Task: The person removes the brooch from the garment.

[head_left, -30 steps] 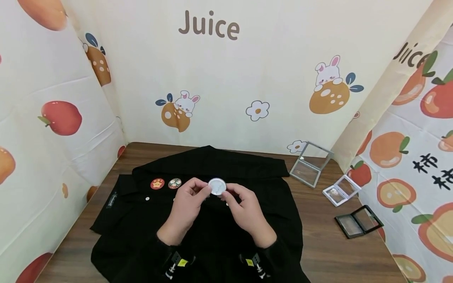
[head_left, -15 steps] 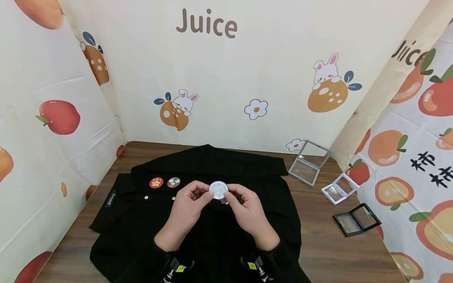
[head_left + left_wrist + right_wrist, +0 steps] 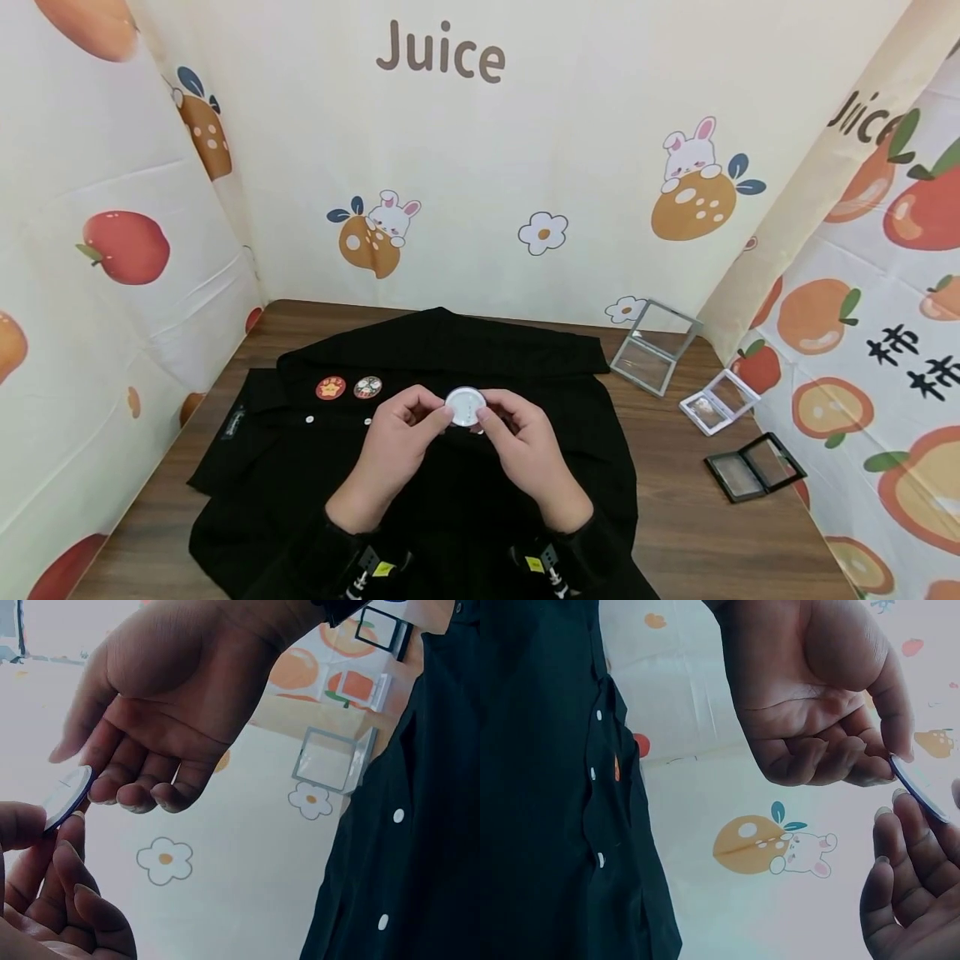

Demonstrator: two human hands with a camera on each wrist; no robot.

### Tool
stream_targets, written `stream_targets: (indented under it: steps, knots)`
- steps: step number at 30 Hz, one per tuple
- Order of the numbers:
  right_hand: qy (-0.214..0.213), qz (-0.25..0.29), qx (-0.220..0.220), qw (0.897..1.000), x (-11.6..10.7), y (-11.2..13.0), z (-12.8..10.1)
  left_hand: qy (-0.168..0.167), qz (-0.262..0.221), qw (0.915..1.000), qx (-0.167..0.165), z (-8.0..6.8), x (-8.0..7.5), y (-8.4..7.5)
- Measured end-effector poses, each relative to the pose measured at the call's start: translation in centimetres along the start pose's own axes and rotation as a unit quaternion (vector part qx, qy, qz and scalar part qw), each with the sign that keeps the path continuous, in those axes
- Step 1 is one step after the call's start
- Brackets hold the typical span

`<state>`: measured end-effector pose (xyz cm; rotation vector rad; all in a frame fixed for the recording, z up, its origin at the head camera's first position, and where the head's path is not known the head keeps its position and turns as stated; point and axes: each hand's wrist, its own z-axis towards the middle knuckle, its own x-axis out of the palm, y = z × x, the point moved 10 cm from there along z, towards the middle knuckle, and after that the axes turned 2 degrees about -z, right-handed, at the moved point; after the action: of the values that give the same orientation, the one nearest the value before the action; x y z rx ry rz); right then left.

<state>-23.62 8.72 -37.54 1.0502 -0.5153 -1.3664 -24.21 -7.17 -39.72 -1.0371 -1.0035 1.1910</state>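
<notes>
Both hands hold a small round badge [image 3: 465,407] up over a black shirt [image 3: 525,475]. Its whitish side faces the head camera and shows a few faint marks. My left hand [image 3: 401,454] pinches the badge's left edge between thumb and fingers; my right hand [image 3: 528,450] pinches the opposite edge. In the left wrist view the badge [image 3: 69,799] appears tilted and dark-rimmed between the hands. The right wrist view shows the badge [image 3: 919,791] nearly edge-on. A red badge [image 3: 330,388] and a green-and-white badge [image 3: 367,387] lie on the shirt, left of the hands.
Three open folding mirrors stand at the right: a grey one [image 3: 654,348], a white one [image 3: 720,402] and a black one [image 3: 753,468]. Brown wooden table [image 3: 690,533] shows around the shirt. A fruit-print curtain [image 3: 465,167] encloses the back and sides.
The badge has tilted so more of its whitish face shows to the head camera. Both hands have shifted slightly and keep their grip on it.
</notes>
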Motion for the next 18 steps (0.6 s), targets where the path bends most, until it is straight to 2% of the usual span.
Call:
stream_targets:
  steps: [7,18]
  knots:
    - [-0.017,-0.036,-0.017,0.999,-0.13,0.52,0.29,0.01,0.011,0.9997,0.017,0.05,0.22,-0.46]
    - [-0.035,-0.035,-0.009,0.999,0.29,0.53,0.38,0.008,0.023,0.9996,0.015,-0.06,0.1,-0.3]
